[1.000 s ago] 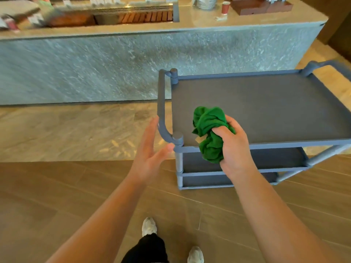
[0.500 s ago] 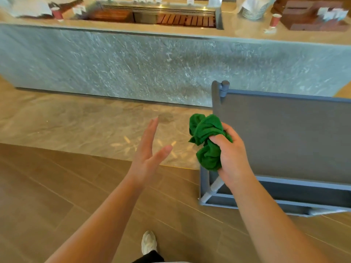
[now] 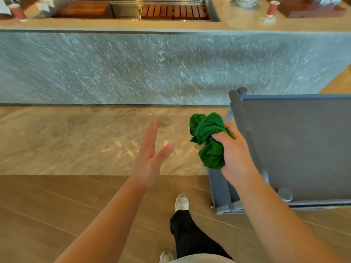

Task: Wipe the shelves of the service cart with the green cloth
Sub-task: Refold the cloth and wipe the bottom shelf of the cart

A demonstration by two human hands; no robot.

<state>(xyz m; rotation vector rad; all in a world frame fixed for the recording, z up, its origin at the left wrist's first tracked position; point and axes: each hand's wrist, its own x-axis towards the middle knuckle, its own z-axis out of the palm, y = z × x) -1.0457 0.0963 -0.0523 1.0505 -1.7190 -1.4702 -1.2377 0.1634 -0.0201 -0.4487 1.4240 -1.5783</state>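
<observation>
A grey-blue service cart point(image 3: 296, 149) stands at the right, its flat top shelf bare; lower shelf edges show at its left end. My right hand point(image 3: 233, 154) grips a bunched green cloth point(image 3: 208, 139) in the air just left of the cart's left handle bar point(image 3: 236, 111). My left hand point(image 3: 152, 154) hovers over the floor to the left of the cloth, fingers straight, holding nothing and touching nothing.
A long stone-faced counter point(image 3: 152, 67) runs across the back, with red paper cups point(image 3: 272, 7) and a wooden slatted inset on top. My legs and white shoes point(image 3: 181, 203) are below on the wood floor, close to the cart's near left corner.
The view has swung left and moved along the cart, so the cart now sits at the right edge. Both hands keep their poses; the cloth is now off the shelf, beside the handle.
</observation>
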